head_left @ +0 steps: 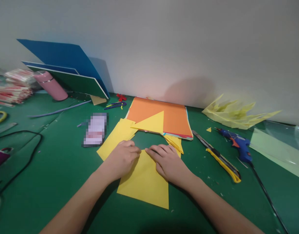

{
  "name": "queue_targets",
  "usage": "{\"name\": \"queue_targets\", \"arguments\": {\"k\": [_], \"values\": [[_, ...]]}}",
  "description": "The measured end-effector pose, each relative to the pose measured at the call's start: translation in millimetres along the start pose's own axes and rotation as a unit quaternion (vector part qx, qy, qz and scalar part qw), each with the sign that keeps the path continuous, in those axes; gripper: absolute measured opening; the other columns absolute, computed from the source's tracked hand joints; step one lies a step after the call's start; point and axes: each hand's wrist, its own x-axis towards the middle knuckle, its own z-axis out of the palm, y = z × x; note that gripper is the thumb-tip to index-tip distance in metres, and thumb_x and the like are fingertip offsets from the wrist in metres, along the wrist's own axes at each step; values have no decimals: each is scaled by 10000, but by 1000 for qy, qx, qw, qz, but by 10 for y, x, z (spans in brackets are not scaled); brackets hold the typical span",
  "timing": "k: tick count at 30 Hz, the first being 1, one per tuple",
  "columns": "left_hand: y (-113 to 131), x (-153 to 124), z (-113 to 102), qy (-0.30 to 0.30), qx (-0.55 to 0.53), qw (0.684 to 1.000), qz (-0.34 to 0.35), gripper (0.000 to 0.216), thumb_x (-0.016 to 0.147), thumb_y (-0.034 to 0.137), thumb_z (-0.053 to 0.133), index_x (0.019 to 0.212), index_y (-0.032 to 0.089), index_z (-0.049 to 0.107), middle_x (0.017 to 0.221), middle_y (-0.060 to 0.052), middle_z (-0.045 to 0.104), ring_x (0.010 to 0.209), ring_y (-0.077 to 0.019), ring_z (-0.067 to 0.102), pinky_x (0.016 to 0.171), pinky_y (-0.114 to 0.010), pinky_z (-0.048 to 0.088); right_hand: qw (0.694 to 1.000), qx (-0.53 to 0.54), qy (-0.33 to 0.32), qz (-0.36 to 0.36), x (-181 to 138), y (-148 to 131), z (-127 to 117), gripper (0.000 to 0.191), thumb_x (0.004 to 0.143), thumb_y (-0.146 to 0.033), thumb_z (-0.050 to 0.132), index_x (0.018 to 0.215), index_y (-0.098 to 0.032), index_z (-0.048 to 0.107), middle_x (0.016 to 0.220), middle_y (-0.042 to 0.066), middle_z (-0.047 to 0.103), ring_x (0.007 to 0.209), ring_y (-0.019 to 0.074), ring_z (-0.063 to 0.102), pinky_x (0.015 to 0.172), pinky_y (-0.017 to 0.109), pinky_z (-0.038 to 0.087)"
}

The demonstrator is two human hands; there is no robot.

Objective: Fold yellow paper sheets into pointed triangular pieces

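Yellow paper [146,187] beneath palm-down hands [125,159] [170,162]

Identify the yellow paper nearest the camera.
The yellow sheet under the left hand and right hand; the yellow triangle and other yellow papers lie farther back.

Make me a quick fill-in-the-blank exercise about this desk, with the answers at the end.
1. The left hand and right hand touch a ____ sheet.
2. The stack beyond the hands has an ____ sheet on top.
3. The cutter lies to the ____ of both hands.
4. The bottle is coloured ____.

Missing words: yellow; orange; right; pink.
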Motion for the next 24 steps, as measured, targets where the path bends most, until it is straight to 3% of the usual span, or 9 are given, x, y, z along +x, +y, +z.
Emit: {"name": "queue_targets", "arguments": {"k": [4, 12, 24], "values": [[66, 24, 77, -12, 63, 998, -7, 266, 827, 28, 404, 773, 118, 648, 705, -85, 624, 675, -203, 491, 637, -342, 446, 1000, -22, -10, -4, 2, -19, -8, 505, 824, -94, 405, 1312, -194, 488, 1189, 92, 586, 1050, 264, 469, 847, 415, 349], [233, -4, 183, -11, 121, 990, -65, 260, 853, 49, 383, 951, 87, 621, 692, -66, 532, 606, -182, 486, 524, -287, 402, 999, -39, -10, -1, -2, -39, 2, 502, 829, -102, 411, 1326, -146, 469, 1239, 104, 572, 1061, 270, 464, 875, 422, 332], [196, -80, 40, -40, 79, 977, -193, 312, 834, 77, 396, 729, 129, 685, 660, -69, 558, 624, -189, 534, 554, -298, 423, 998, -62, 22, 9, -16, -37, 53, 456, 844, -124, 398, 1287, -135, 502, 1244, 111, 575, 1071, 254, 486, 899, 410, 337]]}}
